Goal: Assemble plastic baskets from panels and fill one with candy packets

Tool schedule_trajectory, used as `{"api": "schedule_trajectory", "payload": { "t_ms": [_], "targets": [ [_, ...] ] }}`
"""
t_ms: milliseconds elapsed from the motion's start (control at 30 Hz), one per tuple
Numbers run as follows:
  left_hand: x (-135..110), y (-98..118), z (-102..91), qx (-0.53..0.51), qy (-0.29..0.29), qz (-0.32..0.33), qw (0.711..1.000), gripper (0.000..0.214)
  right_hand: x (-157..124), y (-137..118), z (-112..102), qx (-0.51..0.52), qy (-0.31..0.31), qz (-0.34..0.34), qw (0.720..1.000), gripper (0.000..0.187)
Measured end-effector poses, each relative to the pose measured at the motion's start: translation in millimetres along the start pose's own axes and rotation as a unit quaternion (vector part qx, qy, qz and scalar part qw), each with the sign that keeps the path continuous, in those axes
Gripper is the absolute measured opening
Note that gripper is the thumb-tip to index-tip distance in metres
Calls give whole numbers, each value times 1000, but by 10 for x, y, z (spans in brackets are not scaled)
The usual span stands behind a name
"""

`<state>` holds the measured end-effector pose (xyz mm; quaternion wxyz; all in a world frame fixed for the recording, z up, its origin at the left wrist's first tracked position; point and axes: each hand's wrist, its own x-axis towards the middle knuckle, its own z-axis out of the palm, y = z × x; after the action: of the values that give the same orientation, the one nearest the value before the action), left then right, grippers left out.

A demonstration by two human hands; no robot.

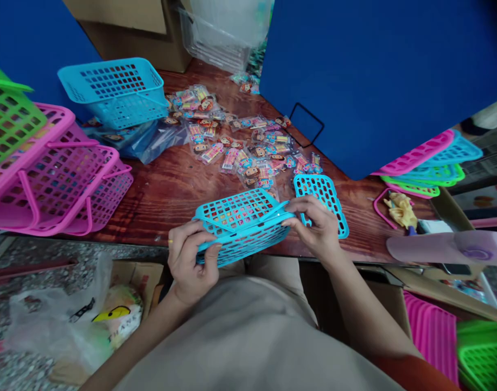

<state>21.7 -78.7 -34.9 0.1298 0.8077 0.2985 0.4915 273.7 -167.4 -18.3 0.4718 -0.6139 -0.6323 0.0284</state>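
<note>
A blue plastic basket (pixel 252 244) with a grid of holes is tilted at the table's front edge, right before my body. My left hand (pixel 193 260) grips its left end, thumb on the near side and fingers over the rim. At the right end, the fingers of my right hand (pixel 316 222) pinch the rim where a thin blue strip, apparently the handle, lies along it. Just beyond my right hand, a flat blue perforated panel (pixel 333 201) rests on the wood. Small printed packets (pixel 252 157) in clear wrappers are spread behind the basket.
Pink baskets (pixel 89 184) and a green one (pixel 12 125) stand at the left, with another blue basket (pixel 114 103) behind. A pale purple bottle (pixel 447 247) lies at the right edge. Blue boards (pixel 378 70) border the back. Stacked pink baskets (pixel 431 331) sit below right.
</note>
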Motion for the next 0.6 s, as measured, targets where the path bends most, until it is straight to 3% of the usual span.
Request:
{"api": "schedule_trajectory", "payload": {
  "t_ms": [167,600],
  "targets": [
    [17,25,12,13,5,6,1000,11,-8,30,64,3,30,11,999,16],
    [-3,-10,36,28,15,13,999,9,-95,105,127,-37,70,-69,994,22]
  ]
}}
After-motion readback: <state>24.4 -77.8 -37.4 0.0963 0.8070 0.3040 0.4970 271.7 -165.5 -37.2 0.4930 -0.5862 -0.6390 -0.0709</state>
